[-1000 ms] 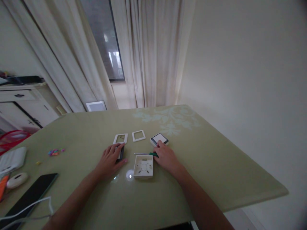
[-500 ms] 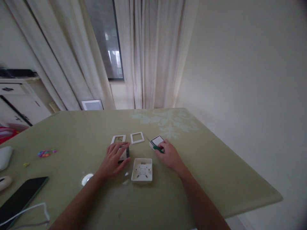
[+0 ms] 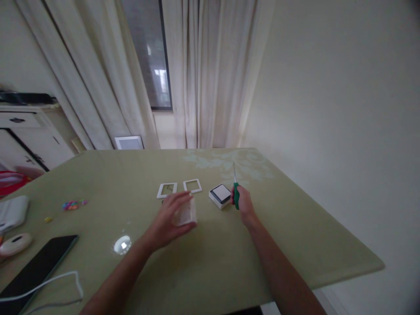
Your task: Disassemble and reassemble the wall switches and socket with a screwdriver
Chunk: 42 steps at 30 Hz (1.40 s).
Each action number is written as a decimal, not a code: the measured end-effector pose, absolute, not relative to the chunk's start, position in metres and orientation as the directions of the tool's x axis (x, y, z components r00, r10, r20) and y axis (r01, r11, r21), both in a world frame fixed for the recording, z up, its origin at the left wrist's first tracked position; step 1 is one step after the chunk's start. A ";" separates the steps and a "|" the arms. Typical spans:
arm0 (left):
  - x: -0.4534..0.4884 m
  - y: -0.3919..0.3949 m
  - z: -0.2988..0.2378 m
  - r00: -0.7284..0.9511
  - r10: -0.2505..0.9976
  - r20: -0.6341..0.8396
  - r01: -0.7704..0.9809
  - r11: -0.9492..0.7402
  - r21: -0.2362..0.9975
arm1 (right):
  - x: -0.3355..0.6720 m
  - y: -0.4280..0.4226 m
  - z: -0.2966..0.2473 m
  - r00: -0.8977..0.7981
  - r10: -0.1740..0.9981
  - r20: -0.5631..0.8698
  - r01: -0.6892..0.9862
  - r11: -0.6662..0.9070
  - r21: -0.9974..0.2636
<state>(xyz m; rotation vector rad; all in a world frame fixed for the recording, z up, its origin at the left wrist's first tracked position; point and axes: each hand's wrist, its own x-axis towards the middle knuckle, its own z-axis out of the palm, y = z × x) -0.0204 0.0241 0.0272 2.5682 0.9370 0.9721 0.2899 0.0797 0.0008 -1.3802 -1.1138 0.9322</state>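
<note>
My left hand (image 3: pixel 170 221) is closed round a white square plastic back box (image 3: pixel 187 213), tilted up above the table and partly hidden by the fingers. In my right hand (image 3: pixel 243 200) is a screwdriver with a green handle (image 3: pixel 236 195), its thin metal shaft pointing up and away. Just left of that hand lies a white square switch unit (image 3: pixel 220 195) with a dark border round its top. Two white square frames, a left frame (image 3: pixel 167 190) and a right frame (image 3: pixel 192 185), lie beyond my left hand. Small dark pieces show inside the left frame.
At the left lie a black phone (image 3: pixel 39 267), a white cable (image 3: pixel 49 280), a pale rounded object (image 3: pixel 15 244) and a small colourful heap (image 3: pixel 72 204). A shiny round spot (image 3: pixel 122 245) shows near my left forearm. A wall (image 3: pixel 344 131) borders the right side.
My left hand has left the dark-sided block and lifted the white back box. My right hand has moved right, off the switch unit, and the screwdriver has swung to point upward.
</note>
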 end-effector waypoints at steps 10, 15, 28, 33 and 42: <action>-0.138 0.081 0.011 -0.050 0.919 0.392 0.961 -0.063 0.271 | 0.289 0.091 -0.009 0.362 0.932 -0.008 -0.036 0.005 -0.999; -0.153 0.086 -0.001 0.058 0.956 0.287 0.946 -0.144 0.289 | 0.297 0.093 -0.013 0.395 0.917 0.052 0.017 0.050 -0.999; -0.018 0.046 0.002 0.344 0.700 0.626 0.698 -0.637 0.329 | 0.298 0.108 -0.022 0.169 0.976 0.140 0.176 0.110 -0.978; 0.018 0.040 -0.020 0.502 0.734 0.457 0.761 -0.626 0.170 | 0.297 0.095 -0.018 0.070 0.983 0.173 0.211 0.155 -0.965; -0.030 0.049 -0.014 0.454 0.842 0.291 0.868 -0.492 0.070 | 0.273 0.092 -0.008 -0.084 0.977 0.193 0.262 0.209 -0.942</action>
